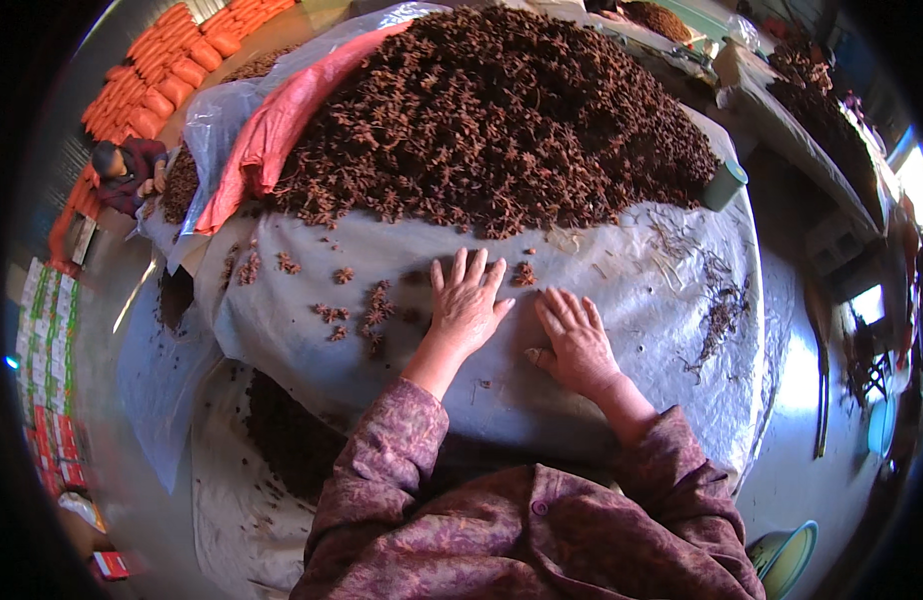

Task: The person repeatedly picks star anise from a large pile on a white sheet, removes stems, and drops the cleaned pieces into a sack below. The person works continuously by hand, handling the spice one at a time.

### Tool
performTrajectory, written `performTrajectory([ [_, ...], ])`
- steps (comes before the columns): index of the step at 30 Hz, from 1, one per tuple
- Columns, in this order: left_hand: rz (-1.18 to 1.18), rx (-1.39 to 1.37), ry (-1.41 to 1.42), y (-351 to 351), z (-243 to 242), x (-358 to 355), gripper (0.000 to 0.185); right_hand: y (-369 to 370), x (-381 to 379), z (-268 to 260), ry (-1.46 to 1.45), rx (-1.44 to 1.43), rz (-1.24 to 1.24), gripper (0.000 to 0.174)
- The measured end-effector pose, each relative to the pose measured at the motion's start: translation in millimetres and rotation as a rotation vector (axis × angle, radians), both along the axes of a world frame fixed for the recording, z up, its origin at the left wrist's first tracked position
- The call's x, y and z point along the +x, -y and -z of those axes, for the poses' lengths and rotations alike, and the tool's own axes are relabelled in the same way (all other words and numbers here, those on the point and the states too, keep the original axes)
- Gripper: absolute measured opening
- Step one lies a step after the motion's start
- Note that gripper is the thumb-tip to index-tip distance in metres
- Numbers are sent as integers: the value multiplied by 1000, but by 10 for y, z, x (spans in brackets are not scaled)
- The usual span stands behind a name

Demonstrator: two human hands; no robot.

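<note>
A broad heap of dried star anise (491,120) covers the far part of the table, in front of me. My left hand (466,304) is spread palm down over the plastic sheet (476,405), just short of the heap, and holds nothing. To its left lie small groups of loose star anise (376,307). Palm down as well, my right hand (574,334) is nearer to me, fingers slightly apart and nothing visible in it. One star anise (524,274) sits on the sheet between the two hands, beyond the right fingertips. What is under the palms is hidden.
A green cylindrical container (725,185) stands against the heap's right edge. Stalks and debris (722,307) lie on the sheet's right side. A red woven sack (281,127) borders the heap. A person (128,176) sits at far left near stacked orange sacks (161,90). Below, a dark pile (289,435) shows.
</note>
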State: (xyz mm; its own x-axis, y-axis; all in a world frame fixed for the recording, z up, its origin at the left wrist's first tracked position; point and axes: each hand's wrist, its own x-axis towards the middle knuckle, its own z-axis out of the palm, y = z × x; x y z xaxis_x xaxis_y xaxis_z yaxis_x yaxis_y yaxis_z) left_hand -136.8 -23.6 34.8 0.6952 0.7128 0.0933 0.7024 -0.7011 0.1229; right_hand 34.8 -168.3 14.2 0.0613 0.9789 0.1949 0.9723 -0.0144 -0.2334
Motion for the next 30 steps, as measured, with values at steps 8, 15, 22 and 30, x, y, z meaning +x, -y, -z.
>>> performTrajectory([
  [8, -156, 161, 68, -306, -107, -1082, 57, -285, 717, -130, -4, 203, 197, 52],
  [15, 42, 59, 407, -798, 0, 35, 49, -1689, 83, 16, -54, 191, -25, 59],
  [22, 240, -124, 368, -574, 20, -482, 34, -946, 368, -97, -395, 104, -315, 55],
  [30, 231, -53, 340, -108, -54, -566, 37, -817, 104, -23, -159, 34, -247, 59],
])
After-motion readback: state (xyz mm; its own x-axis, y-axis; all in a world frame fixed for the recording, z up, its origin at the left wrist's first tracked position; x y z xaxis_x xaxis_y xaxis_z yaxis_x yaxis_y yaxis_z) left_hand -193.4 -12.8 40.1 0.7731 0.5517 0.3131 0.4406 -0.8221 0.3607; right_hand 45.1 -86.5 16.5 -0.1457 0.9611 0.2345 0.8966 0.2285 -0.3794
